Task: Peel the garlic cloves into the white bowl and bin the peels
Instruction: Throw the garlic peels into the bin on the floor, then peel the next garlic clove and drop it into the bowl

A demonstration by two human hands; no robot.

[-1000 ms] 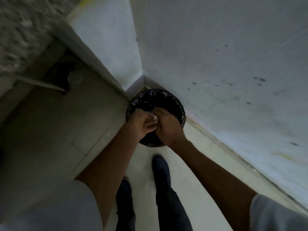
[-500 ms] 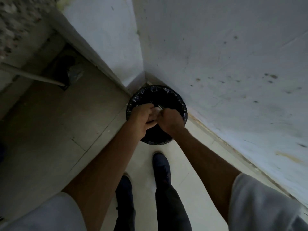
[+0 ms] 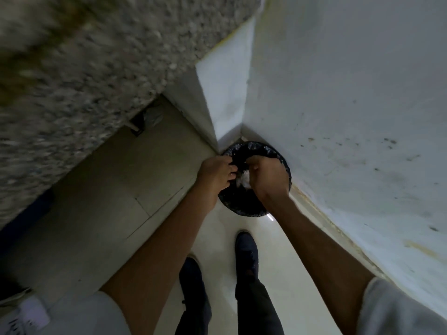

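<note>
Both hands over black-lined bin (image 3: 244,210), binning step: right hand (image 3: 266,182) w/ fingers curled round a white clump of garlic peels (image 3: 243,181) above its mouth, left hand (image 3: 215,175) fingers bent beside it (pinching? can't tell); next prob. needs fingers spread & rubbed clean.

floor (image 3: 96,226): pale tiles | bin (image 3: 242,206) — in wall (image 3: 338,93) corner | 2 shoes (image 3: 245,247) — near bin

Kitchen corner (likely a home): speckled stone counter (image 3: 96,81), tiled floor (image 3: 101,213), bag-lined bin (image 3: 242,205) by white walls (image 3: 338,93).
</note>
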